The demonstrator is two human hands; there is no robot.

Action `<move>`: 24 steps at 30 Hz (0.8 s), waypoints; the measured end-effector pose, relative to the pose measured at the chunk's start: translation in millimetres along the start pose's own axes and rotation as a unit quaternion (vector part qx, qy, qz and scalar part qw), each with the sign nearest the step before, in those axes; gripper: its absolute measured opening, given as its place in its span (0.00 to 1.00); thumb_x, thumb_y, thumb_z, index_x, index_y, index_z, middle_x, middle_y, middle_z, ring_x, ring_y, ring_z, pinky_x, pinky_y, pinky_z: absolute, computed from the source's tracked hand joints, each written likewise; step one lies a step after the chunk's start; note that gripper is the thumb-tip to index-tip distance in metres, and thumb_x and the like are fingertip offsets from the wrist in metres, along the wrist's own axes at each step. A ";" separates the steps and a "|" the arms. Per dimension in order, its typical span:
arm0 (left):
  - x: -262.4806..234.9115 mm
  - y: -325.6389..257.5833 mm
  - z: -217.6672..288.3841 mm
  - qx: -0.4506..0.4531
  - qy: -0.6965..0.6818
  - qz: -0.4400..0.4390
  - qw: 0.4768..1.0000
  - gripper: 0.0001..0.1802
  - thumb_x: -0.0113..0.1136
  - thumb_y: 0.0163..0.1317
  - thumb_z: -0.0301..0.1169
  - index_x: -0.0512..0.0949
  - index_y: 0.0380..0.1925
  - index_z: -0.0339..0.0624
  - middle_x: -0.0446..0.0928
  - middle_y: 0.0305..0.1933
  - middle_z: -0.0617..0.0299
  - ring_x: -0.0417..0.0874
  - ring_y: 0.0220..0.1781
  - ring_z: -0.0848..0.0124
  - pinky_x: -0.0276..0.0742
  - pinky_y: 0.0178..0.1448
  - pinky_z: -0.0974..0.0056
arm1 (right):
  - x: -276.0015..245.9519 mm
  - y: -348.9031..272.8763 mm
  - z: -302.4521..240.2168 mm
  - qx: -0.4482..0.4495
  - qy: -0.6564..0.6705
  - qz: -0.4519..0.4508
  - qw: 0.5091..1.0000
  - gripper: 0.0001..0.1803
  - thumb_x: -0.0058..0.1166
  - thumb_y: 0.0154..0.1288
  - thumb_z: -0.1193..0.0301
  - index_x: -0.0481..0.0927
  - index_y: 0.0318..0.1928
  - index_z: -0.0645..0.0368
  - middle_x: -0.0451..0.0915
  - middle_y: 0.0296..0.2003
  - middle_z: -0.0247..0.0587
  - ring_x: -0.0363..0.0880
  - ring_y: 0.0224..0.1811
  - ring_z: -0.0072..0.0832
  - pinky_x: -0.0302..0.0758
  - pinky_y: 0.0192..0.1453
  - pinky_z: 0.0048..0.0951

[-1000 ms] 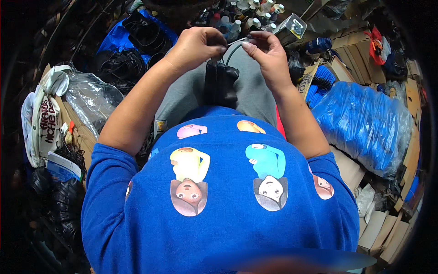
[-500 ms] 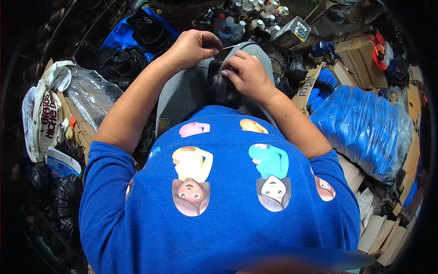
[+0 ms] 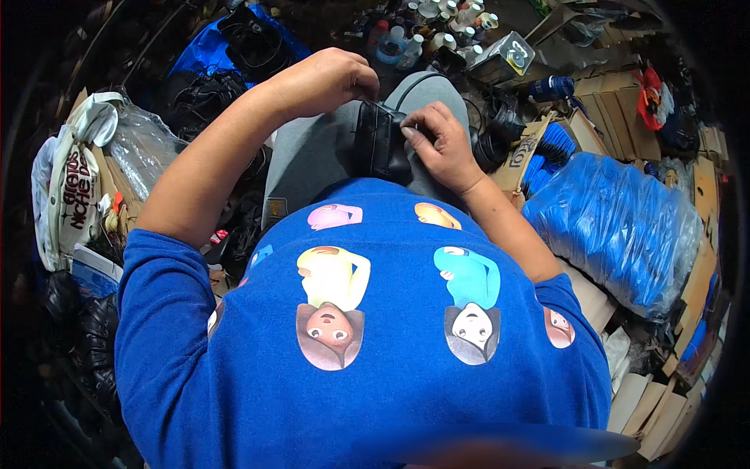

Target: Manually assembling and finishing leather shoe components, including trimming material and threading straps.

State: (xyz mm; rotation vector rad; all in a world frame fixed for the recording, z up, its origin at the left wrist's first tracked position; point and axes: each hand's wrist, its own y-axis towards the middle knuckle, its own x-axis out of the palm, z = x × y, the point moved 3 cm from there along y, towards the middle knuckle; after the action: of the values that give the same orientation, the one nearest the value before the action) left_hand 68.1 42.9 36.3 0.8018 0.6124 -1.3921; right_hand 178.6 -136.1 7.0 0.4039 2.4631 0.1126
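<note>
A black leather-like piece (image 3: 381,147) lies mid-lap (image 3: 305,160), apparently wedged between the thighs for support. The right hand (image 3: 444,148) pinches its right edge, probably steadying it; the left hand (image 3: 334,80) curls at its far end, its grip hidden, so I cannot tell.

A black, leather-like piece (image 3: 373,144) — smooth, faintly glossy, boxy in outline — lies on the grey lap (image 3: 305,164), between the thighs, its long side pointing away from the body. A thin dark cord (image 3: 405,91) curves beyond its far end.
</note>
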 end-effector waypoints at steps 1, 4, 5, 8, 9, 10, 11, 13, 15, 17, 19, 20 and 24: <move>-1.6 0.2 0.6 -0.010 -0.008 -0.004 1.000 0.06 0.61 0.51 0.22 0.80 0.32 0.38 0.78 0.33 0.54 0.81 0.37 0.59 0.77 0.41 0.61 | -1.3 2.0 -5.5 -0.011 -0.008 0.006 1.000 0.06 0.58 0.53 0.71 0.79 0.34 0.54 0.73 0.29 0.39 0.74 0.31 0.35 0.67 0.39 0.33; -0.4 1.1 -6.5 -0.062 -0.062 -0.005 0.996 0.08 0.61 0.50 0.21 0.79 0.33 0.36 0.79 0.33 0.54 0.82 0.37 0.60 0.77 0.43 0.63 | -2.6 12.2 -20.8 -0.073 -0.096 0.004 0.993 0.08 0.60 0.52 0.68 0.80 0.35 0.51 0.74 0.26 0.35 0.74 0.31 0.32 0.64 0.39 0.32; 0.9 1.2 -5.9 -0.062 -0.061 -0.004 0.996 0.08 0.61 0.50 0.21 0.79 0.33 0.36 0.79 0.33 0.54 0.82 0.37 0.60 0.77 0.43 0.63 | -2.3 13.8 -21.8 -0.074 -0.096 0.004 0.993 0.08 0.60 0.52 0.68 0.80 0.35 0.51 0.74 0.26 0.35 0.74 0.31 0.32 0.64 0.39 0.32; 5.2 -0.5 -9.9 -0.118 -0.109 -0.004 0.987 0.09 0.61 0.50 0.21 0.79 0.34 0.35 0.80 0.34 0.53 0.82 0.37 0.61 0.77 0.44 0.64 | 2.9 16.6 -27.3 -0.157 -0.188 -0.012 0.969 0.10 0.61 0.50 0.68 0.80 0.35 0.49 0.74 0.24 0.32 0.74 0.30 0.32 0.63 0.38 0.32; 5.6 -2.0 -11.6 -0.109 -0.116 0.003 0.987 0.09 0.61 0.50 0.21 0.79 0.34 0.36 0.79 0.33 0.54 0.82 0.37 0.61 0.77 0.43 0.64 | 5.4 16.5 -27.7 -0.146 -0.205 -0.022 0.968 0.09 0.60 0.50 0.68 0.80 0.35 0.50 0.74 0.24 0.33 0.73 0.30 0.32 0.63 0.38 0.32; 5.9 -3.3 -12.7 -0.100 -0.123 0.010 0.987 0.09 0.61 0.50 0.21 0.79 0.34 0.36 0.79 0.33 0.54 0.82 0.36 0.61 0.77 0.43 0.64 | 7.1 16.3 -27.4 -0.135 -0.221 -0.032 0.965 0.09 0.60 0.50 0.68 0.80 0.35 0.50 0.74 0.24 0.33 0.73 0.29 0.33 0.63 0.39 0.32; 6.8 -4.7 -13.5 -0.101 -0.124 0.011 0.987 0.09 0.61 0.50 0.21 0.79 0.34 0.36 0.79 0.33 0.54 0.82 0.36 0.61 0.77 0.43 0.64 | 7.0 15.6 -26.3 -0.135 -0.220 -0.034 0.965 0.09 0.60 0.50 0.68 0.80 0.35 0.50 0.74 0.24 0.33 0.73 0.29 0.33 0.63 0.39 0.32; 4.6 -5.9 -8.1 -0.040 -0.063 -0.011 0.997 0.08 0.61 0.51 0.22 0.79 0.33 0.38 0.78 0.34 0.54 0.81 0.37 0.60 0.77 0.42 0.62 | 4.8 14.9 -21.5 -0.136 -0.184 -0.031 0.973 0.07 0.59 0.52 0.70 0.80 0.34 0.50 0.73 0.23 0.33 0.73 0.28 0.33 0.63 0.39 0.32; 4.9 -6.0 -2.4 -0.028 -0.047 -0.012 0.998 0.08 0.60 0.51 0.23 0.80 0.33 0.40 0.78 0.33 0.54 0.80 0.38 0.58 0.76 0.43 0.60 | 0.6 7.2 -14.8 -0.113 -0.153 -0.025 0.981 0.06 0.58 0.52 0.71 0.80 0.34 0.51 0.73 0.23 0.34 0.73 0.27 0.33 0.63 0.38 0.32; 6.1 -5.3 0.7 -0.007 -0.005 -0.015 1.000 0.07 0.58 0.52 0.25 0.79 0.32 0.42 0.77 0.32 0.54 0.79 0.39 0.56 0.75 0.44 0.57 | -0.7 2.3 -7.9 -0.091 -0.123 -0.019 0.988 0.05 0.58 0.53 0.72 0.80 0.33 0.51 0.73 0.23 0.35 0.73 0.27 0.33 0.63 0.38 0.32; 7.9 -4.1 1.5 0.006 0.036 -0.009 0.999 0.07 0.58 0.52 0.24 0.79 0.32 0.42 0.77 0.32 0.55 0.79 0.39 0.57 0.75 0.43 0.57 | -0.9 -0.5 -1.7 -0.042 -0.058 -0.014 0.997 0.05 0.57 0.54 0.73 0.79 0.33 0.52 0.74 0.24 0.35 0.73 0.28 0.34 0.63 0.37 0.31; 8.5 -3.5 2.3 0.021 0.078 -0.004 0.997 0.07 0.57 0.52 0.23 0.79 0.32 0.42 0.77 0.31 0.55 0.79 0.38 0.57 0.75 0.43 0.57 | -0.6 -1.6 -0.5 -0.042 -0.058 -0.015 0.997 0.05 0.57 0.54 0.73 0.79 0.33 0.52 0.74 0.24 0.35 0.73 0.28 0.34 0.63 0.37 0.31; 7.4 1.4 1.5 0.036 0.140 -0.041 0.989 0.09 0.55 0.52 0.21 0.77 0.34 0.43 0.76 0.37 0.58 0.78 0.43 0.58 0.72 0.49 0.58 | -0.4 -1.0 0.6 -0.031 -0.039 -0.015 0.999 0.05 0.57 0.54 0.74 0.79 0.34 0.53 0.75 0.25 0.36 0.73 0.28 0.35 0.63 0.37 0.31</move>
State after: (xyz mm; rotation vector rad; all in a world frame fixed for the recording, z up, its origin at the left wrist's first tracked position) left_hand 70.2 37.2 31.5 1.0503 0.8241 -1.3928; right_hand 179.0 -137.2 6.6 0.3388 2.3809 0.1573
